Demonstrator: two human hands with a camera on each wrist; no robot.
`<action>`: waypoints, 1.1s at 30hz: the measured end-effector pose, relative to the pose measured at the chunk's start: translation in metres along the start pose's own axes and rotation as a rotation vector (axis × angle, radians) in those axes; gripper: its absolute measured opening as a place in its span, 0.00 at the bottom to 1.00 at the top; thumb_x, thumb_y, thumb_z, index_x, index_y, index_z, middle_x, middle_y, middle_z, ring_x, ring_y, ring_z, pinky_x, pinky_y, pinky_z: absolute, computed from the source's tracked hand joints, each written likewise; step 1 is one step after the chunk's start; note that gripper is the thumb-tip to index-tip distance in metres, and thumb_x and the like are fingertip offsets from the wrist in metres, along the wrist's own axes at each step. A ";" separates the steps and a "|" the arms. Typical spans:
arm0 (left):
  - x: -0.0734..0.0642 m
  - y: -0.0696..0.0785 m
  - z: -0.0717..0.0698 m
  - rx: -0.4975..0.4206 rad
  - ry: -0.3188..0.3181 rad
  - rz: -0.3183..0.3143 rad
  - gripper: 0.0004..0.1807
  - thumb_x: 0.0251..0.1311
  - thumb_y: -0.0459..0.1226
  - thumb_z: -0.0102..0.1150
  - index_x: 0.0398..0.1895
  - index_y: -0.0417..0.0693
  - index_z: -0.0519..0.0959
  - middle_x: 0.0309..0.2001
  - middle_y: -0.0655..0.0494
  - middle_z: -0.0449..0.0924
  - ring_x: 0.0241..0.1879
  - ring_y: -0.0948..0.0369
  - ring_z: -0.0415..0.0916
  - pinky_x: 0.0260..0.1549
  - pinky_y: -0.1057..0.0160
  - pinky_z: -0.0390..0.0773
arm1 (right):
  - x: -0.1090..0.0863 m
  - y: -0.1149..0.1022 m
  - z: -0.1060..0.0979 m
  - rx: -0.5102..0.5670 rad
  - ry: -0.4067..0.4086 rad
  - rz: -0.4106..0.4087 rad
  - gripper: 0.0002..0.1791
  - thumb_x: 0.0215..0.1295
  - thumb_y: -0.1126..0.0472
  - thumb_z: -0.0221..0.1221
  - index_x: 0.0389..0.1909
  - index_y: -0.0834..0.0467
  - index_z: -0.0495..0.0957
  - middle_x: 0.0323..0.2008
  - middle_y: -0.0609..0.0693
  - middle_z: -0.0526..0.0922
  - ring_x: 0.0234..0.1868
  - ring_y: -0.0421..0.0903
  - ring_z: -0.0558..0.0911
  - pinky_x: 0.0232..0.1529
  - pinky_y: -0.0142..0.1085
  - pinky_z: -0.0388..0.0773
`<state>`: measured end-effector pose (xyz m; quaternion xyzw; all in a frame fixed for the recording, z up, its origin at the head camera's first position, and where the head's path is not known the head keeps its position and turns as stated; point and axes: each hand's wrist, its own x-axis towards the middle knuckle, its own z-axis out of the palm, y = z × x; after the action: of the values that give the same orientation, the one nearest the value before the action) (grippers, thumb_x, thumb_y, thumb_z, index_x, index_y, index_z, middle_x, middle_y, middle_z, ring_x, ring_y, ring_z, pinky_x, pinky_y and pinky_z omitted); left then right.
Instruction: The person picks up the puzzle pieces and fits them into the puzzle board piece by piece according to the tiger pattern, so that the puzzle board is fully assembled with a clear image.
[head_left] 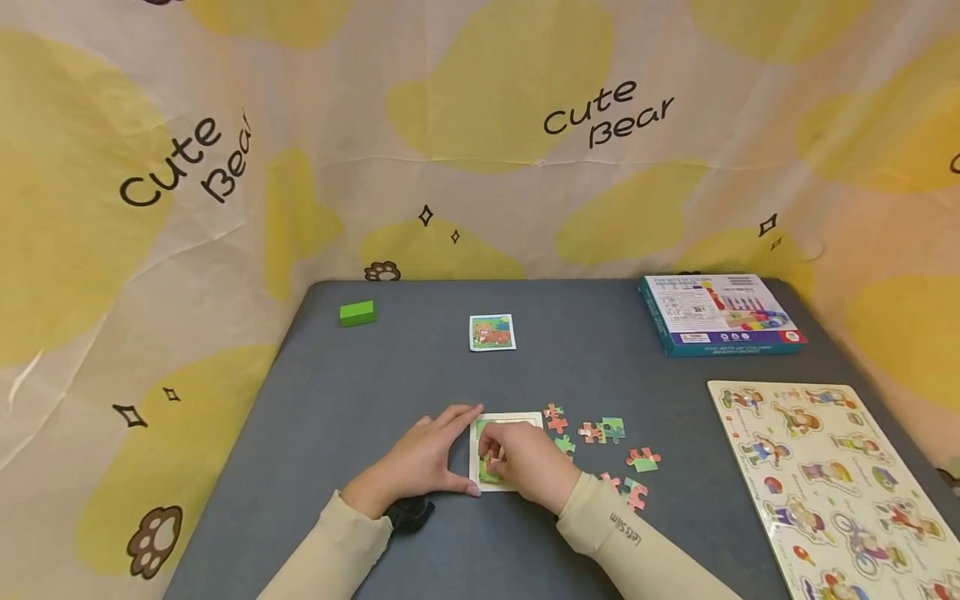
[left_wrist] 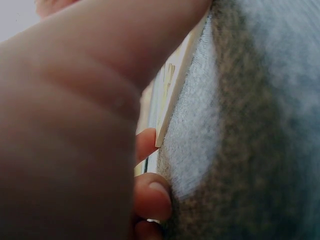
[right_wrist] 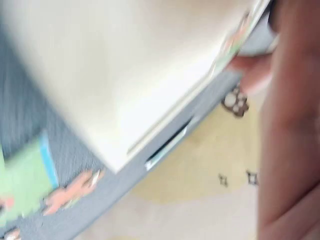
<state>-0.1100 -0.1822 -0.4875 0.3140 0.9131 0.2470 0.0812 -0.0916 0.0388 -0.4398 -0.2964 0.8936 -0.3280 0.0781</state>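
Observation:
A small jigsaw tray (head_left: pixel 507 416) with a pale border lies on the grey table, partly hidden by both hands. My left hand (head_left: pixel 423 454) holds its left side, thumb at the near corner and fingers at the far corner. The left wrist view shows fingertips (left_wrist: pixel 154 197) against the tray's edge (left_wrist: pixel 175 95). Over the tray, my right hand (head_left: pixel 525 462) bends its fingers and pinches a jigsaw piece (head_left: pixel 491 463), mostly covered. Loose jigsaw pieces lie to the right, among them a red-and-green one (head_left: pixel 643 459) and a joined pair (head_left: pixel 602 431).
A picture card (head_left: pixel 492 332) with an orange animal lies beyond the tray. At the back left sits a green block (head_left: pixel 357 313). A boxed set (head_left: pixel 723 317) stands at the back right, with a large picture board (head_left: pixel 817 450) nearer on the right edge.

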 end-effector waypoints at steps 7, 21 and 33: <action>0.002 0.000 0.001 -0.013 0.000 0.000 0.63 0.46 0.59 0.83 0.82 0.47 0.60 0.74 0.53 0.66 0.63 0.58 0.74 0.56 0.50 0.69 | -0.003 0.001 0.010 -0.010 -0.015 0.016 0.13 0.58 0.74 0.73 0.31 0.55 0.82 0.24 0.41 0.76 0.24 0.35 0.71 0.29 0.32 0.70; 0.001 -0.001 0.002 -0.012 -0.001 -0.006 0.63 0.45 0.59 0.83 0.82 0.48 0.61 0.74 0.54 0.66 0.63 0.56 0.73 0.56 0.50 0.69 | -0.009 -0.002 0.019 -0.211 0.103 0.027 0.08 0.60 0.70 0.72 0.34 0.55 0.84 0.27 0.43 0.71 0.21 0.37 0.69 0.23 0.31 0.67; 0.003 0.002 0.000 -0.010 0.005 0.008 0.62 0.46 0.57 0.83 0.82 0.45 0.61 0.73 0.50 0.67 0.64 0.54 0.74 0.57 0.47 0.69 | -0.026 -0.012 0.029 -0.455 0.137 -0.064 0.07 0.61 0.61 0.75 0.40 0.53 0.91 0.34 0.46 0.78 0.33 0.43 0.78 0.33 0.35 0.79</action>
<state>-0.1112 -0.1793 -0.4871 0.3164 0.9108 0.2528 0.0797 -0.0550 0.0306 -0.4558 -0.3115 0.9379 -0.1398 -0.0618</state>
